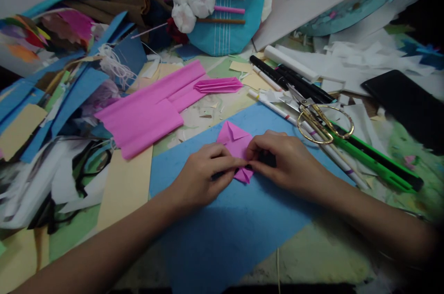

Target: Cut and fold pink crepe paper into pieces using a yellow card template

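The light is dim, the edges blurred.

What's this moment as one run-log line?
left hand: touching folded pink paper | right hand: touching it too | beneath: blue sheet

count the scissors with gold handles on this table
1. The gold-handled scissors lie among the pens, by the green cutter, beyond the right hand at the pink paper. Others may be hidden under paper scraps.

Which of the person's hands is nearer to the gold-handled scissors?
The right. The right hand is just short of the gold-handled scissors, not touching them; the left hand is farther off, across the folded pink paper.
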A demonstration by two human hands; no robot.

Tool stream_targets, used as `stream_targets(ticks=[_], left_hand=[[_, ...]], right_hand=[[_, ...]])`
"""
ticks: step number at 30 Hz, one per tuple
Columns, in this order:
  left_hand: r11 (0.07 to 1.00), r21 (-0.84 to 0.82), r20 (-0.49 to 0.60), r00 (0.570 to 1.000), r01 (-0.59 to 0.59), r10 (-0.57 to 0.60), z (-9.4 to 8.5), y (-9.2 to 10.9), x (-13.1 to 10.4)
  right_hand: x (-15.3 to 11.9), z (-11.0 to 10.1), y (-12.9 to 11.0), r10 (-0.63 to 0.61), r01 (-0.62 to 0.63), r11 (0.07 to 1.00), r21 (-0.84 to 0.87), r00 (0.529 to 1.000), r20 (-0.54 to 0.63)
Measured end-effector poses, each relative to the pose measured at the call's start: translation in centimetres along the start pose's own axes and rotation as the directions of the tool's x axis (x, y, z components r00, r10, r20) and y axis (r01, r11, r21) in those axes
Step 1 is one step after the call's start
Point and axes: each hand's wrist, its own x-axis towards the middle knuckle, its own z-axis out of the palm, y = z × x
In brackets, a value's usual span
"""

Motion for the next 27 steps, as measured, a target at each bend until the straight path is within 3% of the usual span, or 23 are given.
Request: stream_targets(ticks=[9,20,27], left_hand=[[0.996,0.07,-0.079,0.995,-0.054,0.06,0.3,-0.1,-0.2],[0.995,0.075,-0.025,0.997,-0.065,0.067,0.5,0.0,0.2],[0.996,0.079,-0.011,0.999,-0.047,0.048,0.3,0.2,0.3]], right_hand=[[-0.4,0.3,0.4,-0.041,0.042,0.999,0.018,0.999,-0.035],[-1.1,0.0,0.8,-0.187,0.187,0.982,0.021,0.982,0.005],[-1.4,-0.1,0.3,-0.213,0.213,0.977,0.016,0.976,0.034]])
